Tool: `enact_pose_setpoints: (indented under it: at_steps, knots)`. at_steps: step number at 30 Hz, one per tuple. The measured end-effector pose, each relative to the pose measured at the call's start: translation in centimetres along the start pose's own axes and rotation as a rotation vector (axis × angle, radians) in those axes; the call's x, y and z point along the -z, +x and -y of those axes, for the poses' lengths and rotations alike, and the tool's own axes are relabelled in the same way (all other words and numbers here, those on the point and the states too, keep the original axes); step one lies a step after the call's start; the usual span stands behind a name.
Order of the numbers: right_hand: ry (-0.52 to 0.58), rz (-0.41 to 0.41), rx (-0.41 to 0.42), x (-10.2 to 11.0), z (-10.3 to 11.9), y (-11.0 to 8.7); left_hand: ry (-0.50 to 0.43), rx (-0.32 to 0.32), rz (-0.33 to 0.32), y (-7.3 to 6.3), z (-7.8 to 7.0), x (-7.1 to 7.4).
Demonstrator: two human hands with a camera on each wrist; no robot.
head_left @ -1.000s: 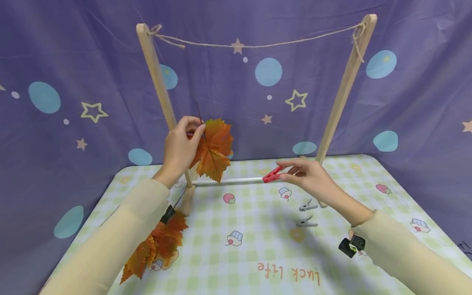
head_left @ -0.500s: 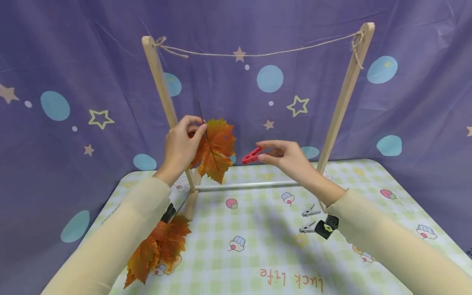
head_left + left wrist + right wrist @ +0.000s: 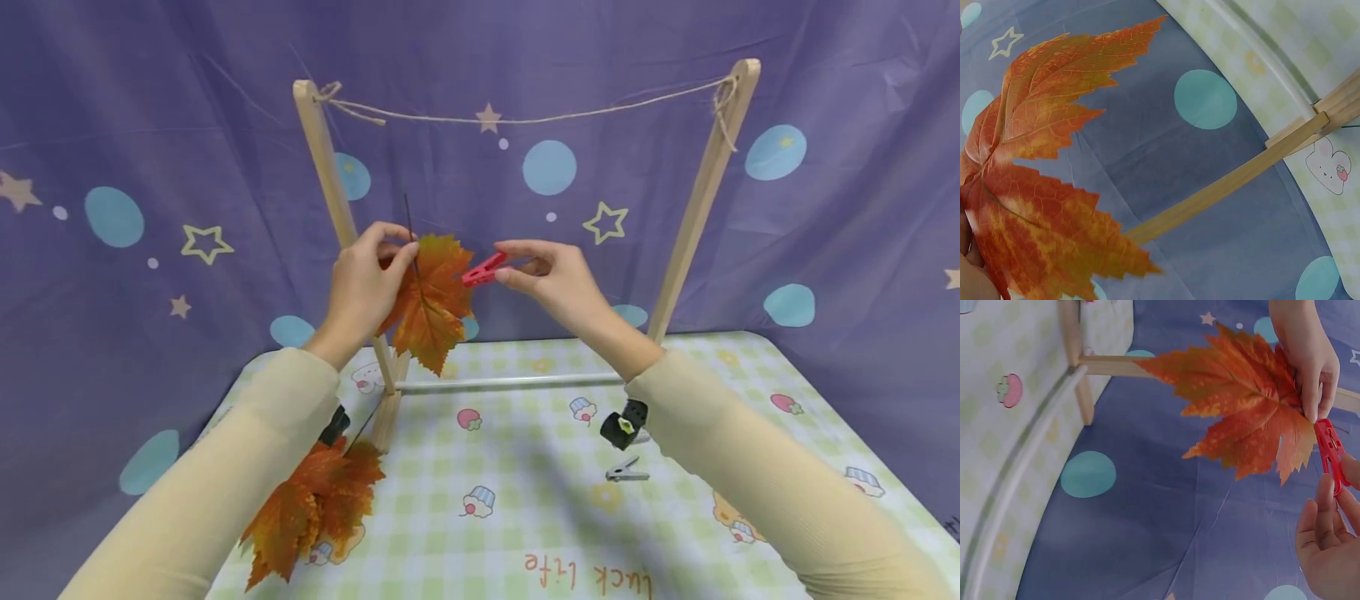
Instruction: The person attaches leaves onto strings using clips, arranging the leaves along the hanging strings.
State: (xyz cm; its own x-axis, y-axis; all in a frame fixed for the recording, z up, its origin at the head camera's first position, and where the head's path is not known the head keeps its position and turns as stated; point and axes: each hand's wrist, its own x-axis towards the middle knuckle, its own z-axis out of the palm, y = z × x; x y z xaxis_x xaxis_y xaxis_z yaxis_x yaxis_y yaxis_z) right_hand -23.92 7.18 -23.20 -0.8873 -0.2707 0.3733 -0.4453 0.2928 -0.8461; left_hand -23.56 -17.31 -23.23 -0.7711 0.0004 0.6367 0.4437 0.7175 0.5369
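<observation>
An orange artificial maple leaf (image 3: pixel 433 304) hangs from my left hand (image 3: pixel 365 279), whose thumb and fingers pinch it near the base of its dark stem. In the left wrist view the leaf (image 3: pixel 1047 212) covers much of the left side. My right hand (image 3: pixel 558 279) pinches a red clothespin (image 3: pixel 483 271) by its handles, its nose pointing left toward the leaf's right edge. Seen from the right wrist, the red clothespin (image 3: pixel 1330 453) overlaps the spot close to the left fingertips. A twine line (image 3: pixel 525 121) stretches above both hands.
Two wooden posts (image 3: pixel 697 208) carry the twine, joined low down by a white rod (image 3: pixel 510 382). More maple leaves (image 3: pixel 315 508) lie at the table's left. A grey clothespin (image 3: pixel 627 472) lies at right, another partly behind the wrist camera (image 3: pixel 624 425). A purple curtain (image 3: pixel 420 42) hangs behind.
My right hand has carried the red clothespin left and upward, from over the white rod to beside the leaf. The left hand keeps its pinch, nearly in place. The head view has tilted slightly.
</observation>
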Motion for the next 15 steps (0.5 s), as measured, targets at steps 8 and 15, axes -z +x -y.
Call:
enact_pose_setpoints:
  at_steps: [8, 15]
  knots:
    - [0.088, -0.081, 0.093, -0.5, 0.9, 2.6, -0.025, 0.031, -0.012, 0.4, -0.4, 0.6]
    - [0.138, -0.085, 0.179, -1.6, 2.1, 4.0, -0.017, 0.038, -0.002, 0.4, -0.4, 0.7]
